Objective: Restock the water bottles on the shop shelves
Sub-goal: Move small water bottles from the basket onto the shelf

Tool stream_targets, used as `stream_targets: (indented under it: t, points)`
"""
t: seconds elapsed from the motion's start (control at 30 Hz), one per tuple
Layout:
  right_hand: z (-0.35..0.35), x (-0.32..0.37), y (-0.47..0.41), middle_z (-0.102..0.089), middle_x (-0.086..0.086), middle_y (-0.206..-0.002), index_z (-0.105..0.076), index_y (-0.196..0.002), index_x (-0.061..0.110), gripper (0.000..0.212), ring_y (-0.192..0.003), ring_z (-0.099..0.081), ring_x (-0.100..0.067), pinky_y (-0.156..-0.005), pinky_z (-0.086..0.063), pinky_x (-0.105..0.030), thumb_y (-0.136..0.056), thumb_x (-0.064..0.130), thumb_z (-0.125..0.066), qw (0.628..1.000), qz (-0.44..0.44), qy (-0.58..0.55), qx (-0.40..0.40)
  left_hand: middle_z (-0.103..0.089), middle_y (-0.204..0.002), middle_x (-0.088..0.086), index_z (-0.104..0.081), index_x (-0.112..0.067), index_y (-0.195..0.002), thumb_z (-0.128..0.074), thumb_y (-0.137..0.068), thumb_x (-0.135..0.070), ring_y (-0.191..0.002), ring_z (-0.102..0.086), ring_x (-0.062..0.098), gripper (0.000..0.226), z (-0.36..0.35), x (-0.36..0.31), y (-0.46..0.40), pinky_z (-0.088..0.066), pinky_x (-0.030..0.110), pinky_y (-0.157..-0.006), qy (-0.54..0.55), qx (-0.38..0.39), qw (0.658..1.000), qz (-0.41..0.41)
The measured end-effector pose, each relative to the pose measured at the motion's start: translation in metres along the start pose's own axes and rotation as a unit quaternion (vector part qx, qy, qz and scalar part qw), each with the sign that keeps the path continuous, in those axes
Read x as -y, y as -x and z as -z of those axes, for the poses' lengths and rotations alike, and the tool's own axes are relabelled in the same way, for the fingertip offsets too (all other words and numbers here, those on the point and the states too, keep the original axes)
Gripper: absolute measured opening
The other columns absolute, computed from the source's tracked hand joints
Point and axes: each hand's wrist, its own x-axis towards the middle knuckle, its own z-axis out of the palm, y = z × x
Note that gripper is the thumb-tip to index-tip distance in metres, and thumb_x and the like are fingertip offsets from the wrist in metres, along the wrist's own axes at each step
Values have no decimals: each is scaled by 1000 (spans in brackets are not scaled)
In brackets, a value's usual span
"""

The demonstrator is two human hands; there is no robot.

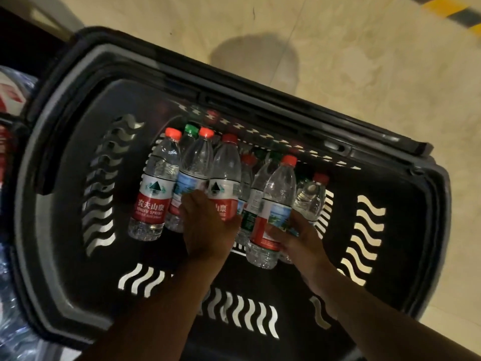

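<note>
Two bare arms are reaching into a dark plastic basket (65,259) holding water bottles (153,188). The right hand (296,238) is gripping one red-capped bottle (273,212). The left hand (205,225) is lying over the middle bottles, its fingertips hidden, so its grip is unclear.

Two bare forearms enter from the lower edge of the view, with no sleeves, gloves, watch or rings visible on either. The left hand (205,225) and right hand (299,238) are both uncovered, wrists plain, and dim lighting leaves finer details of the fingers hard to make out.
</note>
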Motion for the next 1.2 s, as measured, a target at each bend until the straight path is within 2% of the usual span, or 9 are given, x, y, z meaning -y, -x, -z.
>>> stream_targets:
  t: [0.17, 0.37, 0.53, 0.67, 0.77, 0.9, 1.0, 1.07, 1.2]
  points:
    - [-5, -13, -9, -72, 8, -114, -58, -130, 24, 47, -98, -71, 1, -70, -58, -15, -88, 13, -75, 999, 35, 29, -27, -53, -136, 12, -31, -12, -144, -87, -74, -28, -121, -60, 31, 91, -19, 2, 0, -58, 50, -92, 124, -3, 991, 45]
    - [-15, -8, -19, -69, -1, -121, -52, -136, 17, 61, -108, -69, -15, -94, -59, -39, -83, 22, -83, 991, 53, 90, -85, -59, -128, 9, -41, -17, -141, -90, -70, -15, -114, -63, 28, 87, -26, 5, -17, -58, 51, -91, 227, 71, 964, 116]
    - [-16, -1, -9, -70, 6, -104, -56, -127, 16, 53, -88, -69, -4, -66, -56, -17, -81, 18, -85, 992, 30, 85, -87, -62, -119, 4, -44, -20, -140, -87, -74, -14, -101, -64, 20, 79, -3, 17, -15, -55, 39, -83, 257, 125, 950, 123]
    - [-19, 15, 30, -75, -2, -111, -61, -127, 19, 52, -99, -73, -20, -93, -59, -44, -81, 21, -85, 996, 1, 82, -43, -64, -113, 3, -46, -21, -138, -91, -69, -18, -95, -66, 19, 82, 37, 25, 21, -55, 35, -74, 278, 162, 940, 115]
    - [-27, 45, 83, -75, -4, -110, -59, -129, 20, 53, -97, -74, -23, -93, -59, -45, -81, 20, -82, 998, -2, 69, -10, -67, -109, 0, -46, -25, -138, -95, -64, -18, -92, -69, 16, 89, 86, 24, 65, -57, 31, -71, 309, 144, 935, 96]
    - [-36, 91, 160, -78, -11, -100, -63, -124, 15, 56, -82, -75, -23, -74, -61, -35, -70, 22, -75, 997, 18, 62, 36, -69, -97, -1, -54, -28, -119, -98, -58, -16, -83, -69, 15, 76, 162, 11, 122, -57, 30, -59, 372, 111, 917, 94]
    - [-48, 139, 253, -78, -13, -104, -70, -114, 15, 34, -93, -73, -30, -86, -58, -42, -81, 7, -69, 994, 63, 52, 66, -72, -85, -5, -59, -37, -102, -98, -45, -30, -72, -70, 0, 70, 249, 0, 189, -54, 15, -52, 407, 76, 910, 30]
    - [-54, 172, 311, -77, -15, -108, -69, -121, 12, 45, -97, -71, -35, -93, -53, -46, -76, 8, -74, 993, 84, 36, 69, -69, -92, -8, -56, -32, -108, -97, -55, -26, -70, -66, -13, 67, 306, -6, 229, -51, 6, -55, 400, 66, 914, -28]
    - [-71, 228, 433, -74, -15, -108, -61, -131, 5, 63, -93, -69, -32, -87, -54, -43, -74, 19, -81, 985, 135, 15, 107, -76, -86, -2, -57, -27, -113, -90, -70, -4, -71, -71, 9, 58, 410, -11, 314, -58, 22, -57, 423, 52, 900, -94]
